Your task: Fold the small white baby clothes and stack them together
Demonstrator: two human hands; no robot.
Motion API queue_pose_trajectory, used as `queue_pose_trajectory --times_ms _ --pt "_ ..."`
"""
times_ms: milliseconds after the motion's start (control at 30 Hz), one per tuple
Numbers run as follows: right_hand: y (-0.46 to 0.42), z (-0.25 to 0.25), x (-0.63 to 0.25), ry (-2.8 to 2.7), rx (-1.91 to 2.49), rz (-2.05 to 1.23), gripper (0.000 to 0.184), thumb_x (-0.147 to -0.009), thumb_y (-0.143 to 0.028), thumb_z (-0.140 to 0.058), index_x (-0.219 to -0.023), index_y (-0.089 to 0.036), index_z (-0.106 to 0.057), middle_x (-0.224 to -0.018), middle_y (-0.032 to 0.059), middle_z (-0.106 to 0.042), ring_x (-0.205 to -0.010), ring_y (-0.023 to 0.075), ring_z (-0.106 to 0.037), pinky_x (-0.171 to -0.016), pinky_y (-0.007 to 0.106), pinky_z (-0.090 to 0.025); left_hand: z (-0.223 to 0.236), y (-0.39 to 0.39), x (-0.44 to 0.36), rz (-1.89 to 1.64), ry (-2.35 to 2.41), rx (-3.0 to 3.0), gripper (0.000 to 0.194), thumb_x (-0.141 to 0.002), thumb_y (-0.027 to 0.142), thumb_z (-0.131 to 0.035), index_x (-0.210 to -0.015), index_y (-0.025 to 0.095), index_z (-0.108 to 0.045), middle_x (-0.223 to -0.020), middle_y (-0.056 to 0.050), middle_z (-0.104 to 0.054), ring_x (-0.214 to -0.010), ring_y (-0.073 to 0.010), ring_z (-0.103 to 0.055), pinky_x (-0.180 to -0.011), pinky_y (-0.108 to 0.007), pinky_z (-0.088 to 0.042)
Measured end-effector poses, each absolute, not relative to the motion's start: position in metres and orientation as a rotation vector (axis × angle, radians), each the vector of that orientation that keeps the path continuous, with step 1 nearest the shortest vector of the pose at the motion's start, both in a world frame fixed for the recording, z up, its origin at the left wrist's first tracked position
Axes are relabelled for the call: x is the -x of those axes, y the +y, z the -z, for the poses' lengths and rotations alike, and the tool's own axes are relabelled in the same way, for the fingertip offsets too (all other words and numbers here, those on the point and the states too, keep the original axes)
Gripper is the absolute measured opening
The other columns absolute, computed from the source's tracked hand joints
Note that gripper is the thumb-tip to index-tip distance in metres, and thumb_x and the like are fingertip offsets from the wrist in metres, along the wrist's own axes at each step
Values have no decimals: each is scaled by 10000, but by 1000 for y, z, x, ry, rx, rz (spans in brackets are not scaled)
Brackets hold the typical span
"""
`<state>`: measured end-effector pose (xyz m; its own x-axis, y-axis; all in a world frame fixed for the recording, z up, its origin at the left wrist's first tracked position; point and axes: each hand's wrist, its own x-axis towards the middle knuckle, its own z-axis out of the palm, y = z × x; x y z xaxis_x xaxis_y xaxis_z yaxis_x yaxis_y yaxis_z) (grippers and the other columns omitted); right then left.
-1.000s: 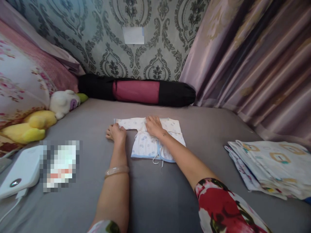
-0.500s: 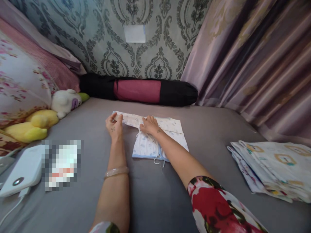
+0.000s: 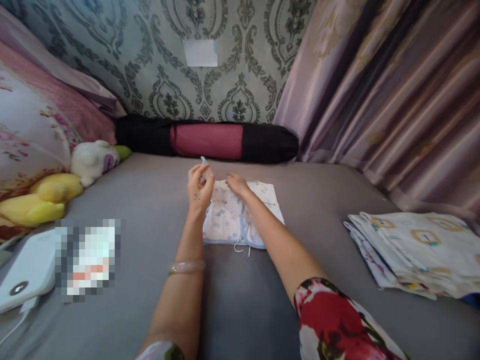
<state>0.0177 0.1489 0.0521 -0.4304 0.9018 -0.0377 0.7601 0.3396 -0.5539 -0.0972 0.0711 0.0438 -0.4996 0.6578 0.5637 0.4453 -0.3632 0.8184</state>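
Note:
A small white baby shirt point(image 3: 223, 227) with a faint print, pale blue trim and white tie strings lies flat on the grey bed sheet. My left hand point(image 3: 198, 187) is closed on the shirt's left sleeve, pinching it between thumb and fingers. The sleeve's end is lifted off the sheet and pokes up above the fingers. Over the upper part of the shirt is my right hand point(image 3: 237, 185), its fingers bent and smeared by motion. Whether those fingers grip any cloth cannot be made out.
To the right lies a stack of folded printed cloths point(image 3: 420, 250). A white power bank point(image 3: 32, 267) with a cable and a blurred-out item point(image 3: 92, 260) are at the left, below plush toys point(image 3: 48, 197). A black and maroon roll bag point(image 3: 206, 141) lies along the wall.
My left hand has moved right and up, folding the left sleeve inward toward the shirt's body. My right hand has shifted slightly and lifted from its pressed position. The view has turned a little.

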Motion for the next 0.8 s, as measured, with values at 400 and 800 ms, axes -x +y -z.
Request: queue_pose_trajectory --times_ms 400,800 --pt "127 -37 -97 -933 1233 -1849 365 -1031 -389 -288 -943 -172 -568 -640 16 -636 -523 137 -602 -551 246 -512 -15 76 14 -1242 1382 -2201 383 -793 162 -521 -1164 145 -620 -1325 -156 -518 -1204 -253 -549 -992 -390 -484" --pt "135 -26 -94 -1425 1442 -1266 240 -833 -90 -513 -1019 -146 -655 -900 51 -708 -647 146 -656 -588 240 -534 -15 64 59 -723 2239 -1844 663 -751 52 -431 -1406 154 -437 -1473 -134 -468 -1421 -324 -323 -1135 -546 -300"
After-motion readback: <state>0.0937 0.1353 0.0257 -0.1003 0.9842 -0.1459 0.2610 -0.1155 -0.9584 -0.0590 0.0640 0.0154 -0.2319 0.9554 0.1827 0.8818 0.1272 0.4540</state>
